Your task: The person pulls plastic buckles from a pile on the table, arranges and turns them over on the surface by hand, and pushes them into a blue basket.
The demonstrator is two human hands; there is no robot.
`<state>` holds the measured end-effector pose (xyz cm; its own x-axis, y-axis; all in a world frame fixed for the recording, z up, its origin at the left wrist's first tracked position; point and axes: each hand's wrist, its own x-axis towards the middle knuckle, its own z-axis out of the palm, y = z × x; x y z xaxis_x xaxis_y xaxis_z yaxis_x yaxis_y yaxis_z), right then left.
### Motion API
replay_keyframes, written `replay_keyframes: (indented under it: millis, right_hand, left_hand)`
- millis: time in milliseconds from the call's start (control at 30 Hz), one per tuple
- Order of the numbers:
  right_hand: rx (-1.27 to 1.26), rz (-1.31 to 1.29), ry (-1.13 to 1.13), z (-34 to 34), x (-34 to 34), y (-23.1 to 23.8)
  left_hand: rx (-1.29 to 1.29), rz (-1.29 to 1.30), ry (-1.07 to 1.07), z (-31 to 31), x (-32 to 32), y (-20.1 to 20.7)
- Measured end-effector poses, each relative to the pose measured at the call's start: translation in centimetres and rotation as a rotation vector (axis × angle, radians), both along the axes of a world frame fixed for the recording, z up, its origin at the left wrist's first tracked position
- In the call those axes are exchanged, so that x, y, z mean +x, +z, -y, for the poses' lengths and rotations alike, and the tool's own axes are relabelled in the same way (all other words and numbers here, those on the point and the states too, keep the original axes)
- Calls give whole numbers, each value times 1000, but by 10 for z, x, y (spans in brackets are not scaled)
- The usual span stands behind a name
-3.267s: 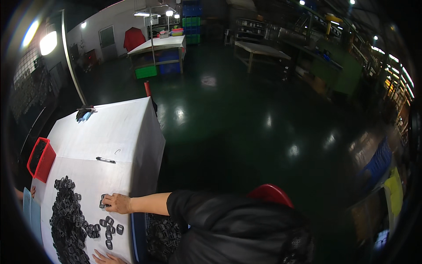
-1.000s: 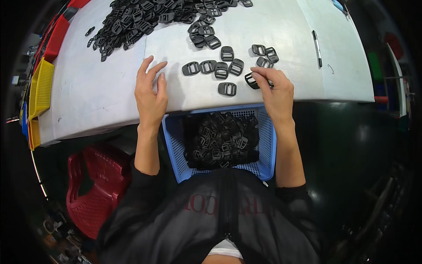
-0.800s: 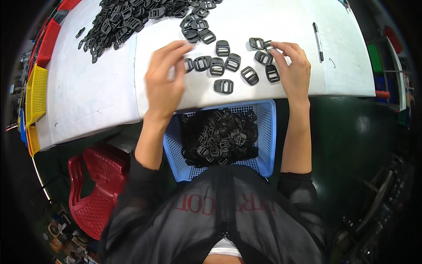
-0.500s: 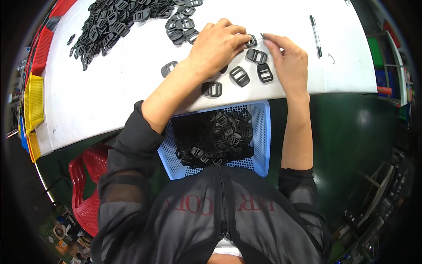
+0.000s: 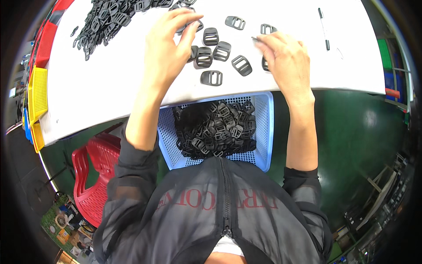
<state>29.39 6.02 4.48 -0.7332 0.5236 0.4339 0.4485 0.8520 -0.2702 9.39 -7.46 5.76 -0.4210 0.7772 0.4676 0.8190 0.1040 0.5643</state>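
Note:
My left hand [image 5: 169, 48] is at the left of a loose group of black plastic strap buckles, thumb and fingers apart, over some buckles partly hidden beneath it. My right hand [image 5: 288, 59] pinches a thin, dark, pointed tool [image 5: 255, 39]; its rear part is hidden in the fingers. Close to the right fingers lies one buckle [image 5: 267, 29], with another partly covered by that hand. Between the hands lie several more, among them an upright-lying buckle [image 5: 210, 36], a tilted buckle [image 5: 241, 65] and one near the table edge [image 5: 212, 78].
A large heap of black buckles [image 5: 105, 22] covers the far left of the white table [image 5: 110, 83]. Below the front edge stands a blue basket [image 5: 266, 132] full of buckles. A pen [image 5: 324, 28] lies at right; a red chair [image 5: 94, 185] and yellow bins [image 5: 38, 94] are at left.
My left hand has moved left, off the buckle it was touching beside my right hand, and its fingers have spread. Several buckles between the hands now lie differently. My right hand still pinches the tool.

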Motion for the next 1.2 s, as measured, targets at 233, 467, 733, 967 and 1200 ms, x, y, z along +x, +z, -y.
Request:
replay_keyframes:
  millis: [233, 467, 733, 967, 1200]
  right_hand:
    - [-256, -140, -54, -13, -6, -3]
    - [-65, -71, 12, 34, 30, -2]
    - [-488, -137, -301, 29, 18, 1]
    - [-401, -113, -58, 59, 16, -8]
    - [-193, -114, 41, 61, -9, -8]
  left_hand:
    - [30, 55, 28, 64, 38, -10]
    - [-56, -79, -88, 70, 57, -31]
    - [-30, -133, -121, 69, 63, -41]
    - [-29, -116, -127, 73, 63, -40]
    - [5, -146, 62, 66, 57, -34]
